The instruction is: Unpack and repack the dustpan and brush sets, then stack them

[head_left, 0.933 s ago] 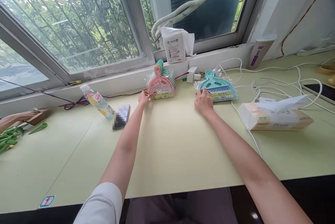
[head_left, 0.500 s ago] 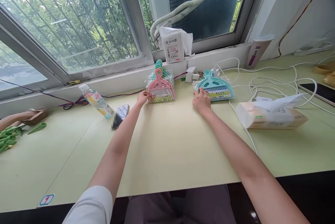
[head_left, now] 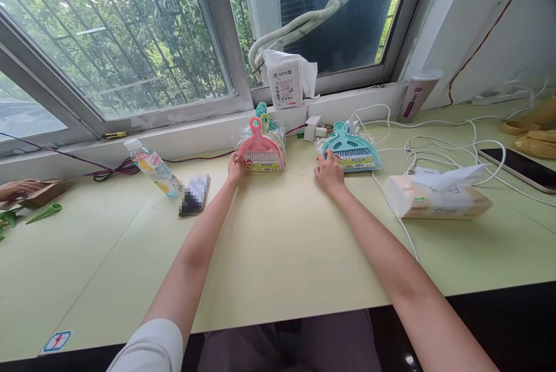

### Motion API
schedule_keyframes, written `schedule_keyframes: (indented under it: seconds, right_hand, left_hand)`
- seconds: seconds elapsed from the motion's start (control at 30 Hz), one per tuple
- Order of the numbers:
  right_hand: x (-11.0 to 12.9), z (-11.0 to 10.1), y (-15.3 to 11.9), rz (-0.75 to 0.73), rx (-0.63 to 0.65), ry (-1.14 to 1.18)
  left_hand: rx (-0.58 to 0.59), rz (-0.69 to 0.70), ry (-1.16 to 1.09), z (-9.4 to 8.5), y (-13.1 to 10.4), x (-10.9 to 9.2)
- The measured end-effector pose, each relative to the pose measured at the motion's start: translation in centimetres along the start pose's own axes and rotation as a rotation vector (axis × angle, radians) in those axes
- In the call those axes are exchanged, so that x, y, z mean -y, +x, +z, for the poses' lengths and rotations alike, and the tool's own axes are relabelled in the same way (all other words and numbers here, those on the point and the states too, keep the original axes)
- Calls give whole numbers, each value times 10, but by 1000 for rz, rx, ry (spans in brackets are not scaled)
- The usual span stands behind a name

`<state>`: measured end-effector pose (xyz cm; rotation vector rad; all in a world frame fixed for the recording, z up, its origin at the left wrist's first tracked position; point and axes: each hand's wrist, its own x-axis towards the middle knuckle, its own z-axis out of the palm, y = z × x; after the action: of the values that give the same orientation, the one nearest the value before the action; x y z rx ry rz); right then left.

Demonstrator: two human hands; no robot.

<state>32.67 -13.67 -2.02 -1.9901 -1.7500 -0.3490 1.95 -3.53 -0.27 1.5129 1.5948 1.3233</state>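
Note:
A row of wrapped mini dustpan and brush sets leans by the window sill, a pink dustpan and brush set (head_left: 261, 145) at its front. Behind it show a yellow-green handle and several teal ones. My left hand (head_left: 235, 169) pinches the pink set's lower left edge. To the right, a stack of blue dustpan and brush sets (head_left: 351, 147) has labels along the bottom. The curled fingers of my right hand (head_left: 329, 171) grip its lower left edge; the thumb is hidden.
A drink bottle (head_left: 152, 168) and a phone (head_left: 194, 193) lie left of my arm. To the right are a tissue pack (head_left: 438, 197), tangled white cables (head_left: 434, 143), a second phone (head_left: 519, 168) and a cup (head_left: 419, 97). Another person's hand (head_left: 19, 189) is at far left, near green pieces.
The pink set has shifted slightly left, away from the sets behind, with my left hand on it; the yellow-green handle now shows. The right hand stays at the blue stack. The view has shifted slightly.

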Motion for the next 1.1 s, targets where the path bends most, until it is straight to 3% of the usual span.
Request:
schedule_keyframes:
  seconds: [0.27, 0.43, 0.57, 0.73, 0.97, 1.1]
  right_hand:
    - [-1, -5, 0, -29, -31, 12]
    - [39, -5, -6, -135, -57, 256]
    - [82, 15, -16, 4, 88, 602]
    - [94, 27, -7, 280, 218, 933]
    - [111, 30, 26, 367, -42, 852]
    - [121, 41, 49, 280, -155, 769]
  left_hand:
    - [54, 30, -384, -19, 1, 18]
    - [25, -36, -545, -18, 3, 27]
    - [-17, -74, -679, -17, 3, 34]
    - [-47, -101, -810, -21, 5, 40]
    - [-92, -134, -994, -33, 8, 42]
    - [-113, -151, -1033, -39, 9, 45]
